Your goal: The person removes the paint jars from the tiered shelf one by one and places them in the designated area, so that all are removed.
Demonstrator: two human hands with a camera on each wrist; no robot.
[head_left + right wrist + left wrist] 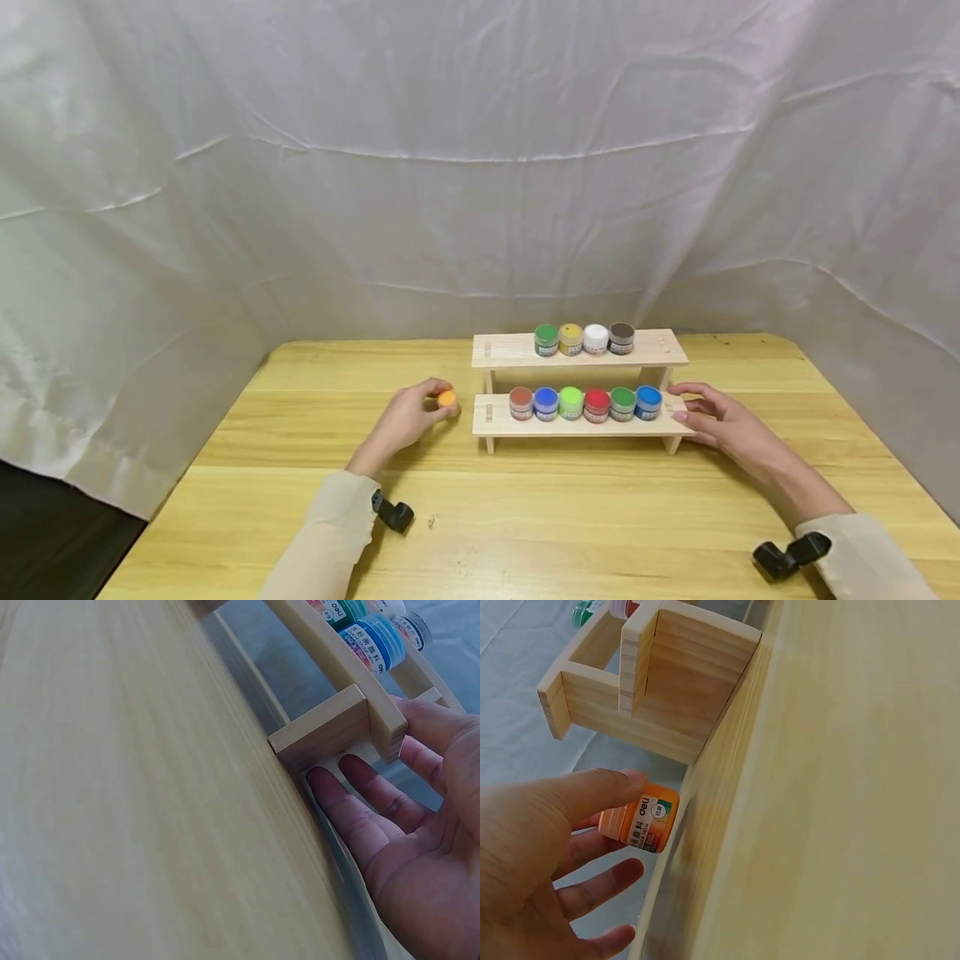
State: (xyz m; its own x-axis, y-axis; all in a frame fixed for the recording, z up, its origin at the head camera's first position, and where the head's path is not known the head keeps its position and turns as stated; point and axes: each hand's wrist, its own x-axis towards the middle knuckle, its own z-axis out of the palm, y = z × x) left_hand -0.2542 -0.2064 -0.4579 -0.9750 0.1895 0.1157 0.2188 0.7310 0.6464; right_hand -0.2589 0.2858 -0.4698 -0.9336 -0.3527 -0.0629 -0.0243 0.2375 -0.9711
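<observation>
Left of a two-tier wooden rack (495, 425), my left hand (408, 414) pinches a small orange paint jar (652, 817) between thumb and fingers. The jar is upright, close to the tabletop; whether it touches the wood I cannot tell. Its other fingers are spread apart. My right hand (723, 427) grips the right end of the lower shelf (386, 724), thumb on top and fingers by the leg. On that shelf stands a row of paint jars, from a brown-red jar (521, 404) at the left to a blue jar (648, 402) at the right.
The upper shelf (510, 352) carries more jars: green (547, 340), yellow (571, 339), white (596, 339) and dark brown (621, 338). Beneath the rack is a wooden table (570, 517). Grey-white cloth (450, 217) hangs behind the table and at both sides.
</observation>
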